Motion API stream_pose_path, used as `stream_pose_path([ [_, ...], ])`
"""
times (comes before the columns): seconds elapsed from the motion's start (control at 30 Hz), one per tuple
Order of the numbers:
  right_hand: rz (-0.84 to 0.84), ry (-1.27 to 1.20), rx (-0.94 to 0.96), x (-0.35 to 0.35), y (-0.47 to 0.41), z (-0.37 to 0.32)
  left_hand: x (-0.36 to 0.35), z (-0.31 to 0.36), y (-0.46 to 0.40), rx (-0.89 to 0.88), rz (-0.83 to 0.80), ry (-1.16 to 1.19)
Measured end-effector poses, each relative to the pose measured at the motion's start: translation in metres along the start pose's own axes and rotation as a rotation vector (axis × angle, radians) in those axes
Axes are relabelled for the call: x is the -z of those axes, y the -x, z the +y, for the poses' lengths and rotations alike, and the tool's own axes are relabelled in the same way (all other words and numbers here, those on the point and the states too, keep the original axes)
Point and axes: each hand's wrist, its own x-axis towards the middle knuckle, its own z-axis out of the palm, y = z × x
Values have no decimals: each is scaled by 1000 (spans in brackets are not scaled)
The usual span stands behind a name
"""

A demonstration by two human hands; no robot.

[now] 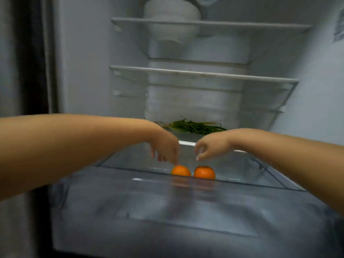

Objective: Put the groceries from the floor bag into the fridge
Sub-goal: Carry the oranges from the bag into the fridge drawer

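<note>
- Both arms reach in from the lower edges of the frame, over the clear drawer pulled out at the bottom of the fridge.
- Left hand, centre frame, hangs fingers down and spread, one fingertip right at the top of the left orange; contact or not, I cannot tell.
- Right hand hovers just above the right orange, fingers loosely curled, gripping nothing.
- The two oranges sit side by side in the drawer, near its front wall.
- Behind the hands, leafy greens lie on the glass shelf above the drawer.
- Top of frame: a white bowl on the highest shelf.
</note>
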Motion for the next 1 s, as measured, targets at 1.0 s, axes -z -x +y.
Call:
stream_pose_path([
  [1.0,419,-153,961,-266,257,-556,-457,-61,598,937,798,497],
])
